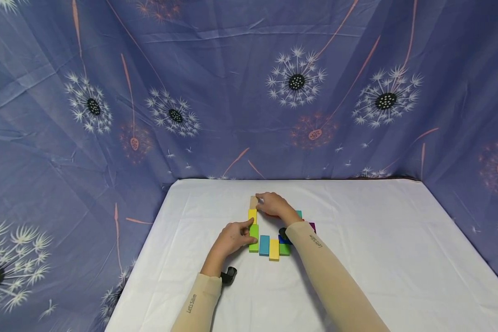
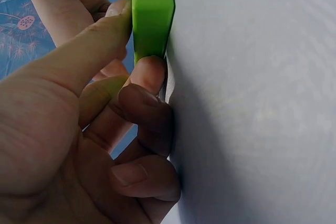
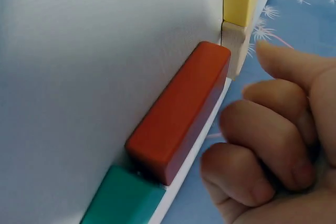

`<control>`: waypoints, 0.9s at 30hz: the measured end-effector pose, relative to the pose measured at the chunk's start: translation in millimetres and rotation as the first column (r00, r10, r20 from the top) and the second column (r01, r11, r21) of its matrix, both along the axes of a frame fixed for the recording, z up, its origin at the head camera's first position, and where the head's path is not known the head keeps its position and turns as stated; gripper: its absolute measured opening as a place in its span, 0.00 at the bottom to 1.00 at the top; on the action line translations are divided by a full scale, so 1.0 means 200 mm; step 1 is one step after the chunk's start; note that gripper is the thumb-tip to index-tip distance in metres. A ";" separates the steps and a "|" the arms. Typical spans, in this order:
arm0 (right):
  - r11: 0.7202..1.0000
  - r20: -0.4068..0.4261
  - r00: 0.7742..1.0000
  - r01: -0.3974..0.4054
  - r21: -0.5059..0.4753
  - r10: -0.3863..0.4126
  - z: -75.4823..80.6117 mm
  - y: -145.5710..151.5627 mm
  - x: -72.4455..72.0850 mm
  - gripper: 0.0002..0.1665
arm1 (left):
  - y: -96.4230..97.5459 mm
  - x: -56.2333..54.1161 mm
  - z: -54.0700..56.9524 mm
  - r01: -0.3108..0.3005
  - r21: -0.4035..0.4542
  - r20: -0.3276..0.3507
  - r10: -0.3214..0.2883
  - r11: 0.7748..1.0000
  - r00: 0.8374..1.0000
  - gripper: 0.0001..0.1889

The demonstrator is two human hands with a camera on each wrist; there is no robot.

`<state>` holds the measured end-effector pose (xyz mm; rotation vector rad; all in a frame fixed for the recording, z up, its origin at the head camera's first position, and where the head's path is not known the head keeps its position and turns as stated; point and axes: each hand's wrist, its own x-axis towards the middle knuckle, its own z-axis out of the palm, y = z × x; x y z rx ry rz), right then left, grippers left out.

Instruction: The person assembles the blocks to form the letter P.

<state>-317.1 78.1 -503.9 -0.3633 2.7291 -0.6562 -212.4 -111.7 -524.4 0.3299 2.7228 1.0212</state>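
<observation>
My left hand [image 1: 232, 238] pinches the light green block [image 1: 254, 244], thumb against its side and a fingertip at its end, so that grip is narrow and filled. The block lies on the white cloth [image 1: 369, 216], at the near end of a row on the left side of the blocks. Just beyond it, on the far side, comes a yellow block [image 1: 251, 216], and past that a wooden block [image 1: 253, 203] ends the row. My right hand [image 1: 275, 205] is at the right side of the wooden block, the lower fingers curled toward my palm; I cannot tell whether I have hold of the wood or am only beside it. Below that hand lies a red block [image 3: 178, 111], between the wooden block and a teal block [image 3: 123, 198] farther right. A purple block [image 1: 313, 226] shows past my right forearm. On the near side, right of the light green one, sit a blue block [image 1: 264, 246], a second yellow block [image 1: 274, 250], a darker green block [image 1: 284, 250] and a dark blue block [image 1: 284, 241], the last partly hidden by my right wrist.
</observation>
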 end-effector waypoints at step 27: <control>0.938 -0.081 0.994 0.043 -0.345 -0.076 0.06 0.33 0.57 0.41 | 0.00 -0.06 0.00 -0.005 0.030 0.026 0.004 1.000 1.000 0.40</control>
